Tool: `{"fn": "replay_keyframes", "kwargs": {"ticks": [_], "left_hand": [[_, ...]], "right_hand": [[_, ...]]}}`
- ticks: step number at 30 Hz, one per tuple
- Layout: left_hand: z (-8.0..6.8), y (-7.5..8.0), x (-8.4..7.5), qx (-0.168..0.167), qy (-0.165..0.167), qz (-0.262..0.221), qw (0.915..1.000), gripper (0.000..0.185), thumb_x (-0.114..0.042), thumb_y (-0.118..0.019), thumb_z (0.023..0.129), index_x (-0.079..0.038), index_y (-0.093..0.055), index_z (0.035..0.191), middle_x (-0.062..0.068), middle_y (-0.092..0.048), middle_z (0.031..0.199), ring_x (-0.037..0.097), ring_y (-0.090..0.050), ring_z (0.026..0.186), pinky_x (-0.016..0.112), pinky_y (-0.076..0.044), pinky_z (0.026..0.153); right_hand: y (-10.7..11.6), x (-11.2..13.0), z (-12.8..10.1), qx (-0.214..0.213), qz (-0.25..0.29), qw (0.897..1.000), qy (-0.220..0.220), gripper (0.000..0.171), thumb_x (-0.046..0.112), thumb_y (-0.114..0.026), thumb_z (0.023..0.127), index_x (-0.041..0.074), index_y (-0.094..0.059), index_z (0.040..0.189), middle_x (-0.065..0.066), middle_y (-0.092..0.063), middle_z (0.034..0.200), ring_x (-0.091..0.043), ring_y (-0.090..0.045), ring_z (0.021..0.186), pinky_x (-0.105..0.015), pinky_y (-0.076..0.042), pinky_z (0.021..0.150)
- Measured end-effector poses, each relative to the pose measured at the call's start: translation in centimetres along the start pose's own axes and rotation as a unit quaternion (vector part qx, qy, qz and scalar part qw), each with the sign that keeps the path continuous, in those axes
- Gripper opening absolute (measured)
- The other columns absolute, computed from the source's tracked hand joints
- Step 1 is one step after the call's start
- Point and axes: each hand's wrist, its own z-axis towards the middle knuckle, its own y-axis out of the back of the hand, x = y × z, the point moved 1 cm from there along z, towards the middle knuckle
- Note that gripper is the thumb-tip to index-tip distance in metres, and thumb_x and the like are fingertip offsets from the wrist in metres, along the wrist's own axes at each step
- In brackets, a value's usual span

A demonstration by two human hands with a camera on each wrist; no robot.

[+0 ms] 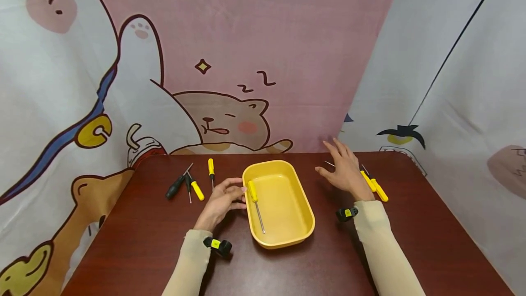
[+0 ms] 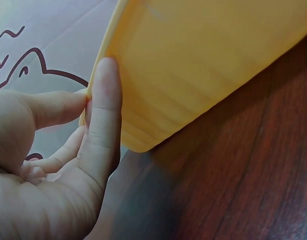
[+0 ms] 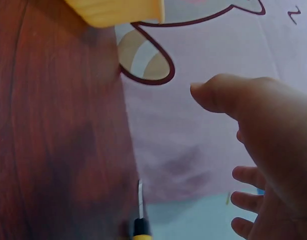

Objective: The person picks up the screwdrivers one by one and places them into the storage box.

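A yellow plastic tray [image 1: 283, 207] stands on the dark red table, with a yellow-handled screwdriver [image 1: 253, 192] lying along its left side. My left hand [image 1: 222, 202] pinches the tray's left rim between thumb and fingers, as the left wrist view shows up close. To the right of the tray, my right hand [image 1: 344, 170] is raised over the table with spread fingers, holding nothing. Beside and partly behind it lie yellow-handled screwdrivers [image 1: 380, 190]; the hand hides part of them. One screwdriver's shaft and black collar [image 3: 141, 226] show below the hand in the right wrist view.
Left of the tray lie several more screwdrivers: a black-handled one [image 1: 175, 188], a yellow-handled one [image 1: 197, 191] close by, and another yellow-handled one [image 1: 211, 166] near the back edge. A printed cartoon curtain [image 1: 320, 58] hangs behind the table [image 1: 135, 241].
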Motion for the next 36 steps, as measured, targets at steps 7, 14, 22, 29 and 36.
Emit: {"fn": "replay_keyframes", "kwargs": {"ticks": [7,14,22,29,36], "left_hand": [[0.1,0.0,0.0,0.006,0.000,0.008,0.9999,0.045,-0.009,-0.067,0.099,-0.003,-0.051,0.140,0.015,-0.069,0.105,0.020,-0.069,0.080,0.036,-0.065,0.072],[0.2,0.0,-0.1,0.008,0.002,0.013,0.9999,0.047,-0.012,-0.069,0.098,-0.004,-0.051,0.141,0.019,-0.069,0.110,0.020,-0.069,0.081,0.035,-0.065,0.073],[0.1,0.0,-0.2,0.000,0.000,0.012,0.9999,0.047,-0.013,-0.069,0.098,-0.004,-0.051,0.141,0.020,-0.069,0.108,0.019,-0.069,0.080,0.036,-0.065,0.072],[0.1,0.1,-0.1,-0.003,0.002,0.008,1.0000,0.044,-0.013,-0.068,0.099,-0.005,-0.053,0.139,0.020,-0.069,0.109,0.020,-0.069,0.080,0.037,-0.065,0.073],[0.2,0.1,-0.1,-0.004,0.003,0.007,1.0000,0.044,-0.013,-0.069,0.098,-0.005,-0.053,0.138,0.019,-0.070,0.108,0.020,-0.069,0.079,0.036,-0.065,0.073]], "right_hand": [[-1.0,-2.2,0.0,0.021,0.004,0.999,-0.028,0.086,0.035,-0.073,0.092,0.015,-0.027,0.162,-0.024,-0.019,0.168,-0.052,-0.018,0.151,-0.079,-0.017,0.117],[-0.7,-3.5,-0.1,0.047,-0.010,0.998,-0.049,0.079,0.034,-0.070,0.095,0.009,-0.032,0.160,-0.026,-0.022,0.166,-0.054,-0.020,0.149,-0.078,-0.019,0.117],[-1.2,-4.9,-0.3,0.068,-0.022,0.996,-0.057,0.069,0.027,-0.066,0.097,0.000,-0.039,0.155,-0.032,-0.036,0.157,-0.055,-0.033,0.142,-0.073,-0.030,0.115],[-1.5,-5.9,-0.5,0.068,-0.024,0.996,-0.059,0.056,0.018,-0.063,0.097,-0.005,-0.049,0.147,-0.036,-0.042,0.150,-0.057,-0.035,0.140,-0.071,-0.032,0.116],[-1.6,-6.2,-0.4,0.056,-0.031,0.996,-0.061,0.045,0.005,-0.061,0.092,-0.008,-0.060,0.135,-0.037,-0.047,0.146,-0.057,-0.034,0.141,-0.070,-0.030,0.117]]}}
